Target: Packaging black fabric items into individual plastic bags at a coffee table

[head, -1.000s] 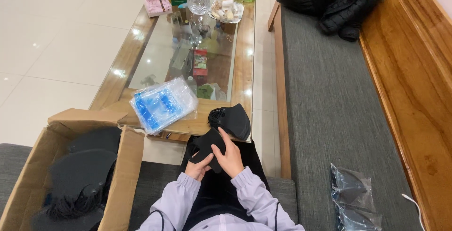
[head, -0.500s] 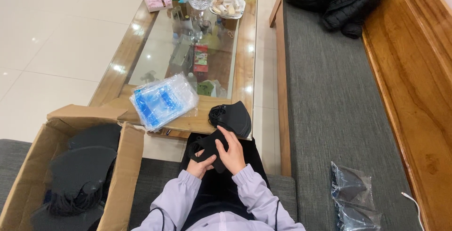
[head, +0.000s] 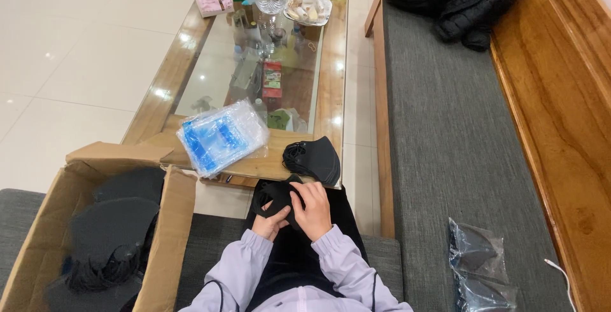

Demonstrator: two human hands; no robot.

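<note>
One folded black fabric face mask [head: 275, 199] is being gripped at lower centre by the left hand [head: 270, 221] and right hand [head: 313, 209], both closed on it, below a stack of black masks [head: 313, 158].

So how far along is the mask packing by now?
Done, it seems: two clear bags of black masks lie on the grey bench cushion, and a small stack of black face masks sits on the glass-topped wooden table's edge. In hand: the left hand and right hand hold one black mask. Left: the cardboard box looks full of masks, and the pile of empty clear blue-printed bags waits.
</note>
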